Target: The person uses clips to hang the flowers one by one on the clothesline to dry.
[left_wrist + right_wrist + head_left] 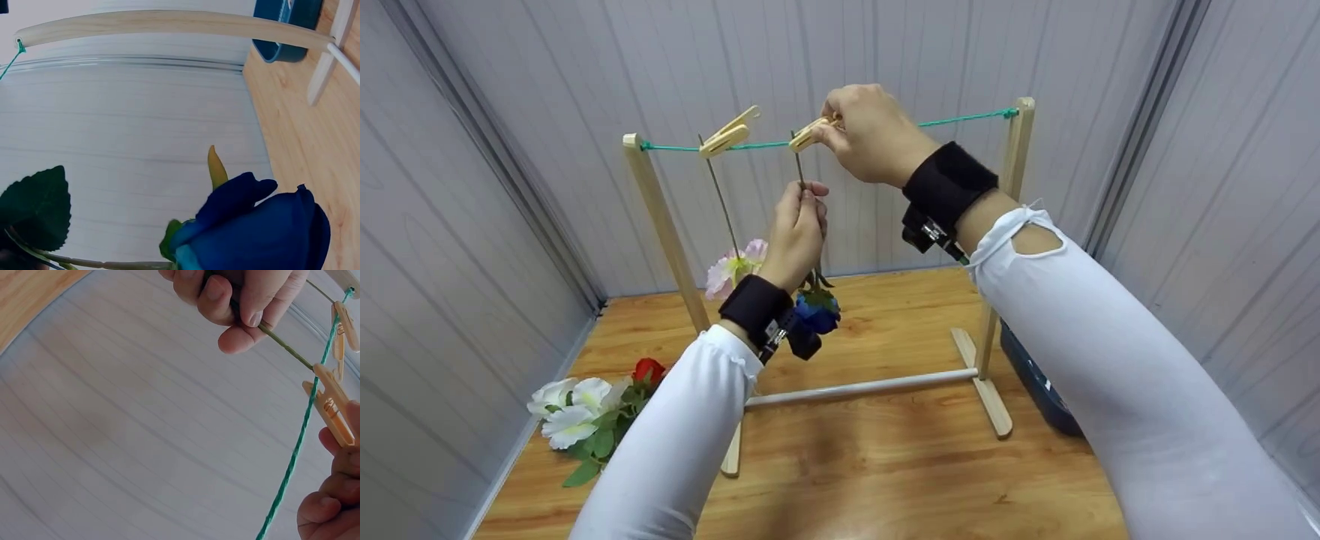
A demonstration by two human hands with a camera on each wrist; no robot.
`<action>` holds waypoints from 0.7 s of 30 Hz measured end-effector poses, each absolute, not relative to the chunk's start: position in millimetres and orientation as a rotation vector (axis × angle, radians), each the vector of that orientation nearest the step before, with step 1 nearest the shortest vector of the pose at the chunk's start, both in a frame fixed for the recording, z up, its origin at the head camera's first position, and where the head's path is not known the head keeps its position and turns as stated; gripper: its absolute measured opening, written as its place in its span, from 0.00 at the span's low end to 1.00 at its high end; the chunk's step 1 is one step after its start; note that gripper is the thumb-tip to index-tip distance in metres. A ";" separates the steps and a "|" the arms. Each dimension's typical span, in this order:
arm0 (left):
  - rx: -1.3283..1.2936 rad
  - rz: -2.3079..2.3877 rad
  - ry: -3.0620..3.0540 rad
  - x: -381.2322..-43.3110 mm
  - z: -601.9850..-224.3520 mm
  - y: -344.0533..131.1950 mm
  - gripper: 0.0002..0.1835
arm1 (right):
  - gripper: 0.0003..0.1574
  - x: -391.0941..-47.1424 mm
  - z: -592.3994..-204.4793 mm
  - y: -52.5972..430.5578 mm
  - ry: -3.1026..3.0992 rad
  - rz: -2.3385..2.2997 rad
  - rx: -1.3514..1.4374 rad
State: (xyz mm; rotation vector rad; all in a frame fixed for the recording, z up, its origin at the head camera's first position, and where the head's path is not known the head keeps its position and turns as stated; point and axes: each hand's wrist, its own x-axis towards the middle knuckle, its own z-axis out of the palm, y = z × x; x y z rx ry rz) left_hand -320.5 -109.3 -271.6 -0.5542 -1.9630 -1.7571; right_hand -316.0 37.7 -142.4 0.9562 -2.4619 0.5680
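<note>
My left hand [799, 236] pinches the stem of an upside-down blue rose [819, 313] just below the green line [769, 145]. The bloom [253, 230] and a dark green leaf [42, 208] show large in the left wrist view. At the line, my right hand [877, 135] grips the handle end of a wooden clothespin [804, 139]. In the right wrist view, the tip of the stem [288, 347] reaches the nose of this clothespin [332, 402], beside the line. To its left, a second clothespin [726, 141] holds a pink flower [727, 271] hanging by its stem.
The line spans two wooden posts [664, 217] joined low down by a white bar [862, 386]. White flowers [574, 409] and a red rose [647, 370] lie on the wooden table [885, 472] at left. A dark blue bin [1035, 382] stands behind the right forearm.
</note>
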 end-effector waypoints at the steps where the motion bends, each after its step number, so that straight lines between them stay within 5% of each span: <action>1: -0.554 -1.753 -1.965 -320.7 -272.3 -109.3 0.17 | 0.21 -316.8 -142.5 37.6 -2.475 0.570 0.950; 21: -0.537 -1.726 -1.987 -320.1 -275.7 -109.5 0.18 | 0.21 -324.1 -144.5 42.8 -2.523 0.585 0.995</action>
